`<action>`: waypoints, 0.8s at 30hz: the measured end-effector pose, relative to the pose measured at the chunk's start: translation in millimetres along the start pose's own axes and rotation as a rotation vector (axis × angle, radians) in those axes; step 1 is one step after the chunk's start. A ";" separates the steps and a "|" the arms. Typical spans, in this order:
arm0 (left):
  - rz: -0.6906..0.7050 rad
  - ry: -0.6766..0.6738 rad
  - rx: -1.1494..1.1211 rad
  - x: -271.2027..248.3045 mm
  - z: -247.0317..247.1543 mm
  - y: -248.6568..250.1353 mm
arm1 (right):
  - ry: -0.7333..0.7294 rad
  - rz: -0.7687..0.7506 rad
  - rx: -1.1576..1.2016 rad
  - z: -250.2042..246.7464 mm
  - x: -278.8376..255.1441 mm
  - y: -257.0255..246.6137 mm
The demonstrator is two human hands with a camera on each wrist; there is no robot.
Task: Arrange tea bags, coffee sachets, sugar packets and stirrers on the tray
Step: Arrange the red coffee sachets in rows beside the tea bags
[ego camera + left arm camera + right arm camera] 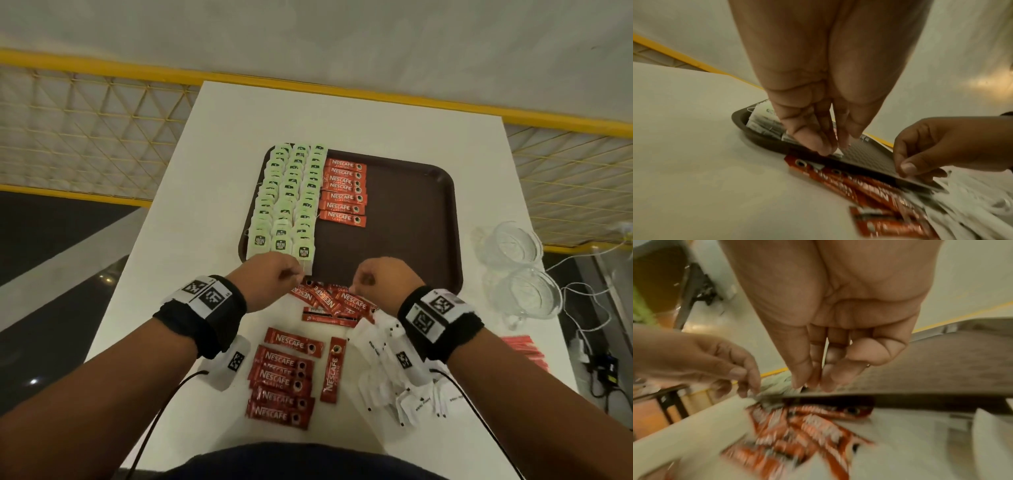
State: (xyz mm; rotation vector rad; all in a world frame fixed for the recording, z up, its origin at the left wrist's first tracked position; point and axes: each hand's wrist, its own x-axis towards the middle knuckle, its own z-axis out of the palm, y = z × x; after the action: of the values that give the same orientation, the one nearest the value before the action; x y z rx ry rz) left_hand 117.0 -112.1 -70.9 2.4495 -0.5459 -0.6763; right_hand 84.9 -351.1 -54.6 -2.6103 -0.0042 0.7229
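On brown tray [411, 219]: green tea bags [291, 198], red coffee sachets [344, 190].

White table [219, 144] w/ tray [445, 219], sachets [284, 380]

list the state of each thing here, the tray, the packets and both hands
tray: flat on table, right half bare
tea bags: three overlapping columns on tray's left
coffee sachets on tray: one column beside the tea bags
loose coffee sachets: on table, not yet placed
white packets: heaped on table
left hand: pinches a tea bag at tray's near edge
right hand: fingers curled, hold unclear
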 end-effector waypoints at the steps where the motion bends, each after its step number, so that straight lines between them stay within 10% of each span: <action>1: 0.003 -0.010 0.033 -4.5 5.3 0.0 | -0.028 -0.014 -0.057 6.6 -4.9 -0.2; 24: -0.282 -0.048 0.356 -44.8 36.5 -21.1 | 0.039 -0.118 -0.324 59.5 -27.1 -16.4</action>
State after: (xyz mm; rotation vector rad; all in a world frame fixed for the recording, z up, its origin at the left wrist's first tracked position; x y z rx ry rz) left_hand 65.8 -87.3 -94.4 2.8862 -0.3662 -0.8095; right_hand 34.1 -315.3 -80.6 -2.8997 -0.2842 0.6775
